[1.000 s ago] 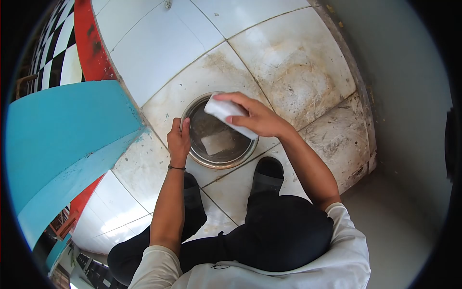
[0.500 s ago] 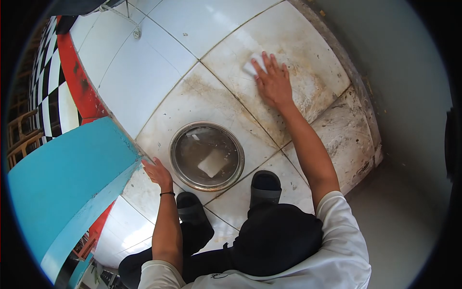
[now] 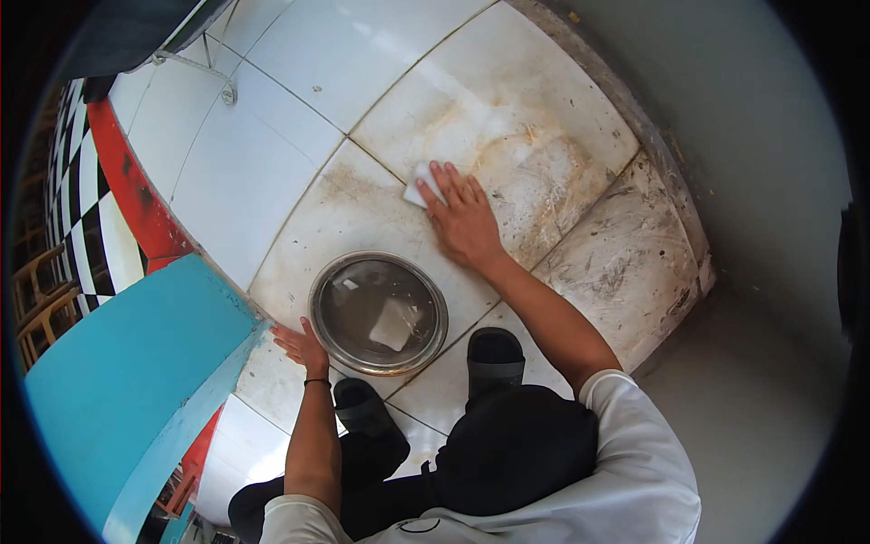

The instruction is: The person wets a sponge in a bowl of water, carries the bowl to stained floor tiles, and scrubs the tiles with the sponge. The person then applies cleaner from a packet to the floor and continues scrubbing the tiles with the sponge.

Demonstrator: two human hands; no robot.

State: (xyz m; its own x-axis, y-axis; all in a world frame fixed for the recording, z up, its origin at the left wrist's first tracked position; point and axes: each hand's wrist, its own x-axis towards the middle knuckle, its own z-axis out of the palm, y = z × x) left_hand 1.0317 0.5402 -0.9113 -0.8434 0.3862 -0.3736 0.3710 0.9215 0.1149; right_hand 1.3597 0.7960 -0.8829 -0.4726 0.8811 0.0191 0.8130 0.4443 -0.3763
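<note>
1. Far left, toward nine o'clock from the basin, stands a teal ledge.
2. The left hand sits at eight o'clock, just beside the basin; its grip is spread and holds nothing. I cannot tell whether it touches the floor; planted there, it would make a useful brace.
3. The basin, set on the floor tiles, holds murky liquid and a pale patch I cannot identify. Cleaner liquid would probably leave fewer streaks.
4. Between twelve and one o'clock from the basin, a white pad lies on the floor at a grout joint.
5. The right hand is laid over it, fingers extended, grip unclosed, covering part of the pad. Even palm pressure and overlapping strokes should suit this wiping best, with fingertip pressure along the joint.
6. Toward two o'clock lies the stained tile; brown marks like these likely need firmer, repeated passes.
</note>
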